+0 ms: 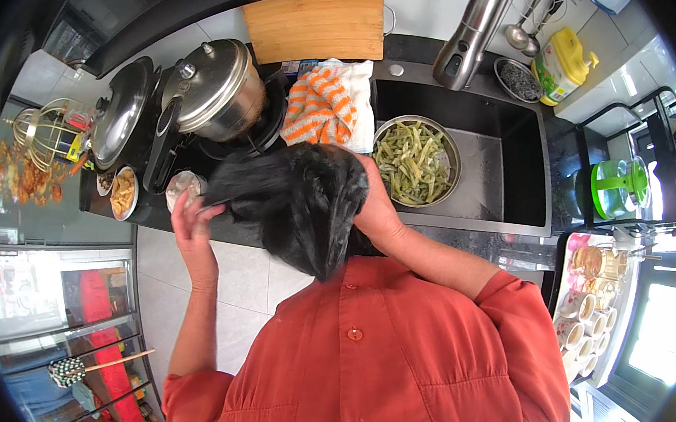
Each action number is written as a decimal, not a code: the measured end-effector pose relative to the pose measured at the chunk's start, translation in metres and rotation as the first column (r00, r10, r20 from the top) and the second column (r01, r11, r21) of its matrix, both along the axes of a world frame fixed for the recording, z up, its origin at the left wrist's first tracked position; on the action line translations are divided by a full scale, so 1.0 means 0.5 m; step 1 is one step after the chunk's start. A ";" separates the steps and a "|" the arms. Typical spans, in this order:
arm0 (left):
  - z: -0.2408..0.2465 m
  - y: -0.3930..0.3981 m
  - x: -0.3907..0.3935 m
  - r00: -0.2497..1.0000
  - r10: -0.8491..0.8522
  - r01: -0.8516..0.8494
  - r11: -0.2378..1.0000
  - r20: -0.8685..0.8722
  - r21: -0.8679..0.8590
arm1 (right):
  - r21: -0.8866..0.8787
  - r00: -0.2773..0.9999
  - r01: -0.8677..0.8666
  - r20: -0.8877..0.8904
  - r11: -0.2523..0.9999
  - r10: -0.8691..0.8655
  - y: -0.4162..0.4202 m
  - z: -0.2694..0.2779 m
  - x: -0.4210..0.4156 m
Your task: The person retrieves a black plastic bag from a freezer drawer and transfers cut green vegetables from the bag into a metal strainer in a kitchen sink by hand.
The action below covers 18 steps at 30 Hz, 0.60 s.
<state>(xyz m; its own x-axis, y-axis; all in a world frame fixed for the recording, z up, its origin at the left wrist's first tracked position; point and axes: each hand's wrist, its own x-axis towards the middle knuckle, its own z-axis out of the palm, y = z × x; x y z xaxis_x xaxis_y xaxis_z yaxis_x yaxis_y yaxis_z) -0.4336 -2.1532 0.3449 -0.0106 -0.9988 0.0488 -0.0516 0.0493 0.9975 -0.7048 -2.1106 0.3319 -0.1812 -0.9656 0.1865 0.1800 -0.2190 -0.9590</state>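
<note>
A crumpled black plastic bag (306,209) hangs in front of my chest, over the counter's front edge. My right hand (377,202) grips its right side, with the fingers largely hidden behind the plastic. At the bag's blurred left end is my left hand (195,224), raised with thumb and fingers spread; whether the fingertips pinch the plastic is unclear. Just behind those fingers stands a small bowl (186,185) with pale contents. To the right of the bag, a round metal pan (456,178) of cut green beans (412,163) rests at the left side of the sink.
A pressure cooker (217,94) sits on the stove, beside a lidded wok (122,113). Orange-striped cloth (322,107) lies left of the black sink (518,159). The faucet (464,49) juts over the sink. Left are a bowl of yellowish food (124,193) and a wooden board (316,18) leans behind.
</note>
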 end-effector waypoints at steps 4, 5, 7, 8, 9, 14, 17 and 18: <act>-0.085 0.051 0.064 0.943 -0.083 0.151 0.970 0.324 -0.192 | 0.092 0.988 0.149 0.034 0.985 -0.152 -0.018 -0.025 0.005; -0.109 0.076 0.068 0.805 -0.147 0.333 0.914 0.575 -0.232 | 0.057 0.989 0.139 0.048 0.989 -0.142 -0.021 -0.014 0.006; -0.140 0.106 0.029 0.688 -0.167 0.376 0.914 0.706 -0.150 | 0.119 0.989 0.011 0.147 0.993 -0.028 -0.008 0.035 0.015; -0.118 0.102 -0.012 0.812 -0.206 0.276 0.960 0.545 -0.049 | 0.139 0.979 -0.048 0.201 0.989 0.020 -0.007 0.051 0.018; -0.092 0.088 -0.050 0.907 -0.214 0.203 0.977 0.362 0.068 | 0.108 0.986 -0.020 0.167 0.994 0.001 -0.008 0.040 0.024; -0.005 0.030 -0.139 0.838 -0.264 0.110 0.939 0.478 0.325 | -0.142 0.945 -0.297 -0.185 0.944 0.269 0.004 0.042 0.028; 0.002 0.026 -0.135 0.654 -0.308 0.426 0.905 0.690 0.001 | -0.037 0.885 -0.391 -0.289 0.920 0.365 0.012 0.045 0.033; -0.021 0.024 -0.119 0.644 -0.270 0.572 0.791 0.716 -0.217 | -0.017 0.856 -0.458 -0.279 0.889 0.436 0.009 0.046 0.030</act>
<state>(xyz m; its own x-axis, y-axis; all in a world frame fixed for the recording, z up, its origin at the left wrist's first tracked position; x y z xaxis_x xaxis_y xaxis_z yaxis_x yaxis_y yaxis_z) -0.4931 -2.1411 0.3345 -0.6032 -0.7602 0.2413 -0.5112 0.6007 0.6147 -0.6900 -2.1060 0.3550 0.3322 -0.9104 0.2465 0.0239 -0.2531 -0.9671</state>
